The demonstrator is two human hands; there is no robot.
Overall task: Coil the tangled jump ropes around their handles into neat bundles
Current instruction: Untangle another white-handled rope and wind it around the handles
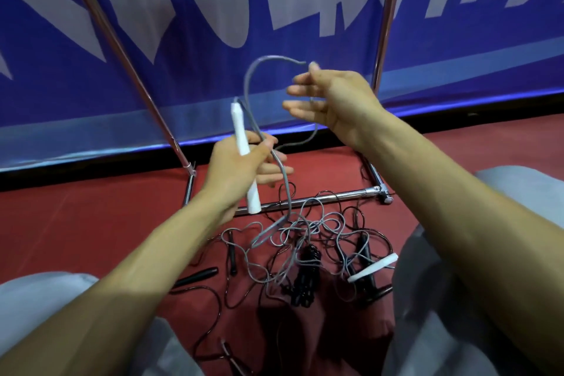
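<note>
My left hand [241, 168] grips a white jump-rope handle [244, 156] held nearly upright, with the grey rope [253, 76] pinned against it. The rope arcs up from the handle's top and over to my right hand [329, 101], raised with fingers spread and blurred; the rope passes between thumb and fingers and hangs behind the palm. From my left hand the grey rope drops into a tangle [305, 232] on the red floor. The second white handle [374, 267] lies at the right of the pile. A coiled black rope bundle [306, 275] lies in the middle.
Black rope handles [198, 275] and thin black cords are scattered on the red floor [91, 217] between my knees. A chrome frame bar [329, 197] runs across just behind the pile, with uprights holding a blue banner [274, 9].
</note>
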